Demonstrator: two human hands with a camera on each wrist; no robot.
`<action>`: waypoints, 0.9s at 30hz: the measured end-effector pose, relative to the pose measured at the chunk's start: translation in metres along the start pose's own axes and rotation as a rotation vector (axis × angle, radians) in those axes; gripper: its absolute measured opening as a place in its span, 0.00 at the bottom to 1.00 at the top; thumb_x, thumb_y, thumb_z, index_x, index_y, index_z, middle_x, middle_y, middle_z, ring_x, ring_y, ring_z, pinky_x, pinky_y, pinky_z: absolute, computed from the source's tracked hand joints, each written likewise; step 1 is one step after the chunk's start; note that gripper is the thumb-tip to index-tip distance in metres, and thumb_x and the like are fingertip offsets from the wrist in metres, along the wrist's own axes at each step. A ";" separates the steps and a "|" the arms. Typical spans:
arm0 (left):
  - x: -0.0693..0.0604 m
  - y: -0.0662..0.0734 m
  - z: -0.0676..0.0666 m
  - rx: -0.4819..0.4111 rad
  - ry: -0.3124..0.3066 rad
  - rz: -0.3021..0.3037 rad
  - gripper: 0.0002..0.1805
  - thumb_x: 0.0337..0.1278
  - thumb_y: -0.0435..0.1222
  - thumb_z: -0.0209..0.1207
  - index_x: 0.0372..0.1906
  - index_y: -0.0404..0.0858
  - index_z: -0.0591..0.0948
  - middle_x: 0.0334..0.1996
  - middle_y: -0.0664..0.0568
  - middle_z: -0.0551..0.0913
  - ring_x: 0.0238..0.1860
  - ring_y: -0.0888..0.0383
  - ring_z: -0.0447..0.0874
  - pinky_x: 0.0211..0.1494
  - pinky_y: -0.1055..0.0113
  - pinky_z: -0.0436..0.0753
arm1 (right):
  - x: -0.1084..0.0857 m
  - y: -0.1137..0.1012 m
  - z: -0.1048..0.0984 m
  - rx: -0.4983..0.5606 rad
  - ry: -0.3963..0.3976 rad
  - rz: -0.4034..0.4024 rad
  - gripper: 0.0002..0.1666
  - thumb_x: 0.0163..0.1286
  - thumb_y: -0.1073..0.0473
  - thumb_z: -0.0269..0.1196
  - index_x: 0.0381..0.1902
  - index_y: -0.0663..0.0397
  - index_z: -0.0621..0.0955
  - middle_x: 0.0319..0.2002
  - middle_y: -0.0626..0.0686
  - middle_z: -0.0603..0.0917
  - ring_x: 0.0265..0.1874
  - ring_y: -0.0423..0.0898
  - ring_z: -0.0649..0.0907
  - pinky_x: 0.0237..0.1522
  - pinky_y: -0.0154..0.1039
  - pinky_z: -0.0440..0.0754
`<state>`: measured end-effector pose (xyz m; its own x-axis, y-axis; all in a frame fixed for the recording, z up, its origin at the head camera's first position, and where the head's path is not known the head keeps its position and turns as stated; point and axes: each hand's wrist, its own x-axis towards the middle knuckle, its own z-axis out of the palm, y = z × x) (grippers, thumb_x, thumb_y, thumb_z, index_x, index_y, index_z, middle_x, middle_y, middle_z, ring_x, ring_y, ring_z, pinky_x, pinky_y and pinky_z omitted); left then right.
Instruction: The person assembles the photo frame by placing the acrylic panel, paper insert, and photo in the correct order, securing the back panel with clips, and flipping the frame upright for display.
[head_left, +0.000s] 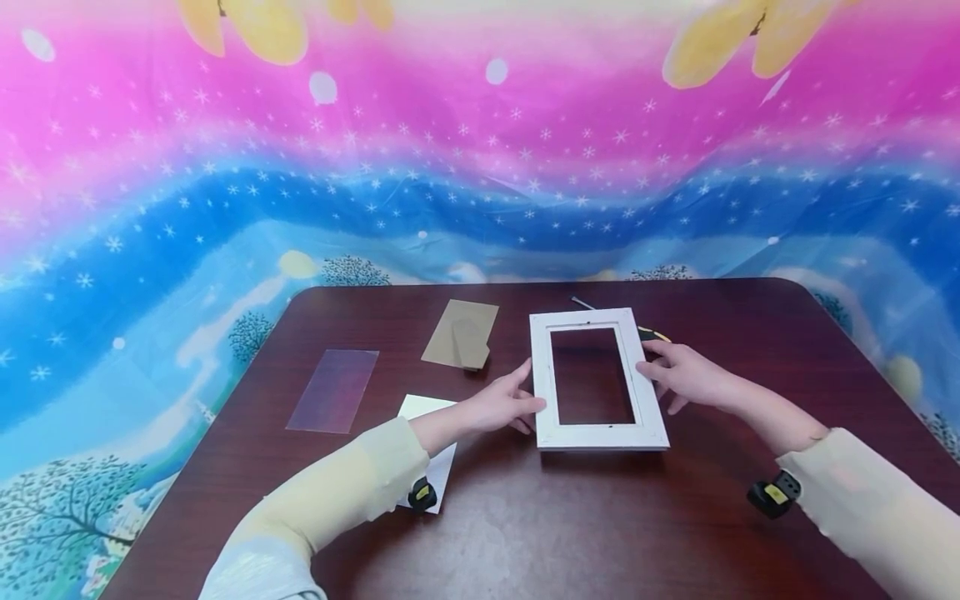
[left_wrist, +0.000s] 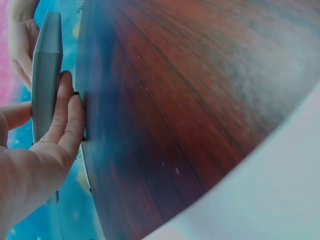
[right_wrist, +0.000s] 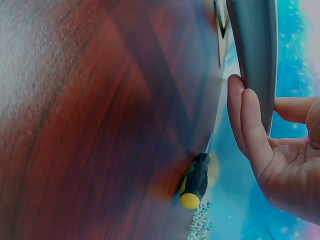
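A white picture frame (head_left: 600,437) with an opening through its middle is held above the table, its inner ledge facing up. My left hand (head_left: 504,402) grips its left side, thumb on one face and fingers beneath, as the left wrist view shows. On the opposite side my right hand (head_left: 686,373) pinches the edge the same way. In the right wrist view a screwdriver (right_wrist: 195,182) with a black and yellow handle lies on the table beyond the right hand; the head view shows it partly hidden behind the frame.
A brown backing board (head_left: 457,333) with a folded flap lies at the back of the dark wooden table (head_left: 495,533). Left of it is a clear sheet (head_left: 333,392). A white sheet (head_left: 423,406) lies partly under the left forearm. A printed cloth (head_left: 450,167) hangs behind.
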<state>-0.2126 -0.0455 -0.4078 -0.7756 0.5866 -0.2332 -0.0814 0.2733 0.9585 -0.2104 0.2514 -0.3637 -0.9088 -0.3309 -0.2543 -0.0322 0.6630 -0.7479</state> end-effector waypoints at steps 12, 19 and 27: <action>-0.011 -0.008 -0.011 0.033 -0.012 -0.013 0.44 0.69 0.30 0.53 0.76 0.32 0.37 0.37 0.38 0.84 0.29 0.53 0.83 0.38 0.57 0.83 | 0.011 0.003 0.017 0.035 -0.032 -0.043 0.41 0.76 0.59 0.52 0.73 0.74 0.44 0.39 0.62 0.82 0.27 0.50 0.83 0.25 0.47 0.83; -0.013 -0.010 -0.014 0.170 -0.035 -0.020 0.45 0.70 0.32 0.53 0.75 0.31 0.34 0.34 0.42 0.85 0.30 0.50 0.85 0.36 0.62 0.82 | 0.012 0.001 0.025 0.052 -0.042 0.004 0.41 0.76 0.59 0.53 0.74 0.72 0.45 0.41 0.63 0.82 0.25 0.53 0.82 0.27 0.48 0.84; -0.014 -0.012 -0.019 0.313 -0.077 -0.041 0.46 0.71 0.35 0.52 0.74 0.29 0.32 0.28 0.48 0.85 0.27 0.52 0.86 0.34 0.65 0.80 | 0.016 0.002 0.036 0.038 -0.045 0.016 0.39 0.77 0.60 0.51 0.73 0.73 0.46 0.43 0.67 0.81 0.22 0.53 0.82 0.27 0.48 0.83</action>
<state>-0.2128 -0.0714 -0.4128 -0.7249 0.6231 -0.2936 0.0942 0.5119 0.8539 -0.2097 0.2235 -0.3912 -0.8895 -0.3509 -0.2927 -0.0015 0.6428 -0.7660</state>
